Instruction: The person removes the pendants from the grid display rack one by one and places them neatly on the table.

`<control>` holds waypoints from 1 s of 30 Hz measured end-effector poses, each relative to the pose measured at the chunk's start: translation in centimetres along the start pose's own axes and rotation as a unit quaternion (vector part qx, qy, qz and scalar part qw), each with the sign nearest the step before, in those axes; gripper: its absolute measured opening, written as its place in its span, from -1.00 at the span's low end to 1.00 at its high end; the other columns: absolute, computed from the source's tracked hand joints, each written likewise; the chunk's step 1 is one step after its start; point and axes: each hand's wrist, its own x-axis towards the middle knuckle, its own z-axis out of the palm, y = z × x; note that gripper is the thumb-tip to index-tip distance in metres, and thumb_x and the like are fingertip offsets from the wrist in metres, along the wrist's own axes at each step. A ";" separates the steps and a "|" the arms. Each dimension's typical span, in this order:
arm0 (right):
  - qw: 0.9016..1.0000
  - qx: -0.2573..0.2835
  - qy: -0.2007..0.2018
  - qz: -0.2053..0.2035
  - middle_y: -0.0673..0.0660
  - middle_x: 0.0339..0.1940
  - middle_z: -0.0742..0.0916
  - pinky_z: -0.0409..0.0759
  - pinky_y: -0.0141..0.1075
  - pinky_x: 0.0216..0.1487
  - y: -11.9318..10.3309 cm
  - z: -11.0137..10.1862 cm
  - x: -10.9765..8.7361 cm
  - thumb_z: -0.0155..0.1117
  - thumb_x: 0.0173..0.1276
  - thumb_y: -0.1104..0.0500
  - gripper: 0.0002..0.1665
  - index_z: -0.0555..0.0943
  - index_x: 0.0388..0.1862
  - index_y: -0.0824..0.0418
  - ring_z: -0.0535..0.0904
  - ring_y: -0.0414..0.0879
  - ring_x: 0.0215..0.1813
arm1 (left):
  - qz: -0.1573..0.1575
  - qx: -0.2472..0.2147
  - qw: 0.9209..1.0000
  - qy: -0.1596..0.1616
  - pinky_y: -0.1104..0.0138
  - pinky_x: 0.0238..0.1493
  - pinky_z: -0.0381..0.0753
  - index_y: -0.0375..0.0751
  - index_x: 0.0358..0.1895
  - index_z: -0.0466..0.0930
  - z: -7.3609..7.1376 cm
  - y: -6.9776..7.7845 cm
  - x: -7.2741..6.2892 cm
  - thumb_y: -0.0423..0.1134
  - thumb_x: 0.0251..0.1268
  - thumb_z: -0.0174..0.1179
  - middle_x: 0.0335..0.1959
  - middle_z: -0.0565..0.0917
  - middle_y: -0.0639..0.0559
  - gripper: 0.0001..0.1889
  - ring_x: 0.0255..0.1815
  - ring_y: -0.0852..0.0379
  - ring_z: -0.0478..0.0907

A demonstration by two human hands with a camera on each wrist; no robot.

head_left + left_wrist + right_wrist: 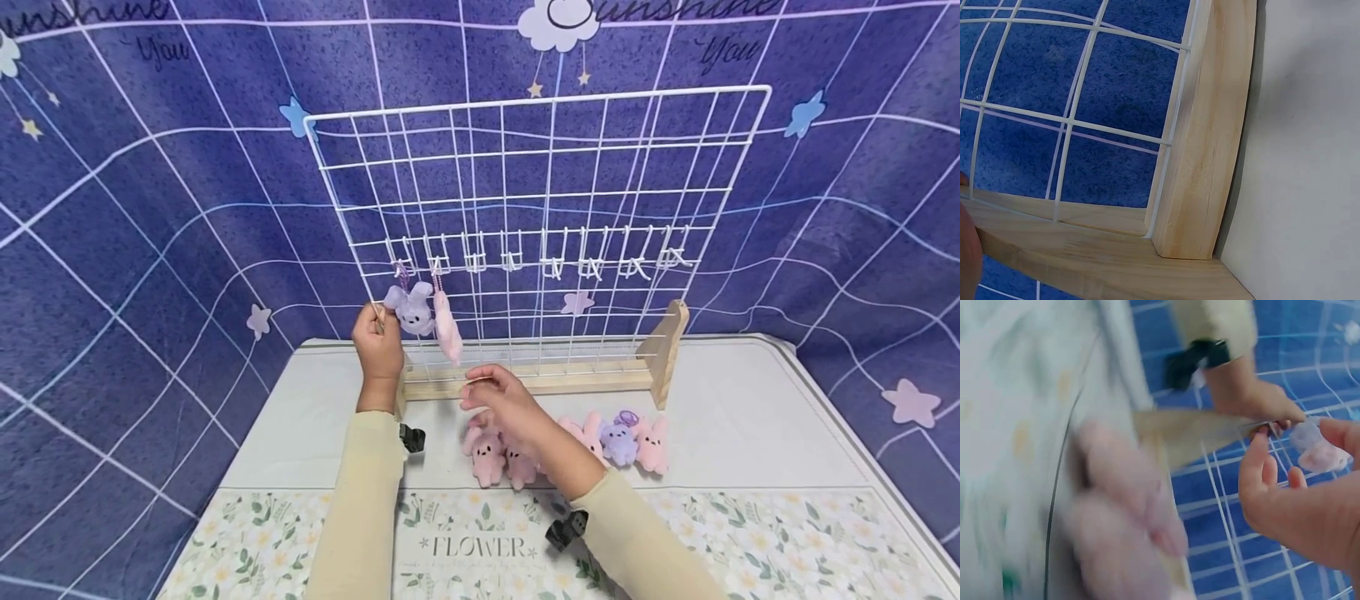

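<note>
My left hand [378, 346] grips the left edge of a white wire grid rack [551, 196], near its wooden foot. A lilac plush bunny keychain [414, 312] hangs from a hook right beside that hand. On the neighbouring hook, a pink plush keychain [447, 329] is turned side-on. My right hand [510, 408] hovers in front of the rack, fingers loosely bent and holding nothing. Below it on the table lie pink plush bunnies [487, 458], partly covered by that hand and forearm. In the left wrist view only a sliver of the left hand [969, 256] shows, against the wood [1035, 244].
Several more white hooks [592, 265] line the grid to the right. A lilac bunny [618, 443] and a pink bunny [652, 446] lie at the row's right end. The rack's right wooden foot [667, 358] stands on the white table, before a flowered mat [750, 533].
</note>
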 end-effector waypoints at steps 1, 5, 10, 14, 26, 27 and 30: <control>0.998 0.058 -0.014 0.024 0.24 0.17 0.66 0.74 -0.21 0.07 -0.3 0.0 0.1 0.13 0.52 0.18 -0.49 0.38 0.38 0.29 0.68 -0.04 0.10 | 0.000 0.002 1.000 0.000 0.55 -0.50 0.05 -0.55 -0.50 0.25 0.0 0.0 0.0 -0.60 0.30 -0.03 -0.58 0.26 0.22 -0.80 -0.57 0.52 0.13; 0.952 0.282 -0.064 0.106 0.28 0.32 0.56 0.68 -0.27 0.19 -0.9 -0.3 1.0 -0.03 0.63 0.06 -0.49 0.30 0.44 0.22 0.54 0.07 0.35 | 0.000 0.004 1.000 0.003 0.53 -0.48 0.07 -0.55 -0.50 0.27 0.0 -0.1 0.1 -0.58 0.35 -0.06 -0.57 0.27 0.22 -0.79 -0.55 0.47 0.14; 0.883 0.441 -0.089 0.135 0.31 0.42 0.50 0.70 -0.18 0.24 -1.4 -0.3 1.9 0.02 0.65 -0.09 -0.55 0.35 0.33 0.12 0.50 0.10 0.42 | 0.000 0.001 1.000 0.002 0.55 -0.45 0.15 -0.60 -0.48 0.29 0.1 -0.3 0.0 -0.58 0.36 -0.06 -0.56 0.32 0.22 -0.80 -0.53 0.46 0.21; 0.850 0.502 -0.106 0.120 0.35 0.47 0.47 0.74 -0.16 0.20 -1.5 0.1 2.2 0.17 0.61 -0.18 -0.41 0.30 0.40 0.06 0.61 0.11 0.34 | -0.003 0.002 1.000 0.006 0.56 -0.41 0.20 -0.60 -0.47 0.30 0.2 -0.7 -0.1 -0.59 0.35 -0.07 -0.54 0.35 0.25 -0.81 -0.49 0.46 0.25; 0.902 0.430 -0.038 0.021 0.04 -0.13 0.70 0.59 -0.57 -0.30 -2.3 0.7 1.7 -0.04 0.75 0.06 -0.76 0.56 -0.04 0.11 0.70 -0.23 -0.24 | -0.016 0.019 1.000 0.017 0.53 -0.38 0.17 -0.51 -0.47 0.31 0.2 -3.2 0.2 -0.54 0.36 -0.08 -0.53 0.30 0.28 -0.81 -0.47 0.42 0.23; 0.909 0.415 -0.032 0.016 0.02 -0.15 0.71 0.59 -0.55 -0.30 -2.4 0.7 1.6 -0.02 0.74 0.09 -0.81 0.55 -0.04 0.09 0.70 -0.23 -0.25 | -0.015 0.018 1.000 0.017 0.53 -0.38 0.18 -0.52 -0.47 0.31 0.3 -2.8 0.1 -0.54 0.35 -0.08 -0.53 0.31 0.28 -0.81 -0.46 0.42 0.23; 0.933 0.359 -0.019 -0.001 -0.02 -0.14 0.69 0.57 -0.52 -0.30 -2.6 0.8 1.2 0.02 0.72 0.16 -0.89 0.47 0.07 -0.01 0.71 -0.22 -0.23 | -0.012 0.014 1.000 0.016 0.54 -0.37 0.19 -0.54 -0.46 0.31 0.3 -1.6 0.0 -0.55 0.35 -0.08 -0.53 0.32 0.31 -0.82 -0.46 0.42 0.24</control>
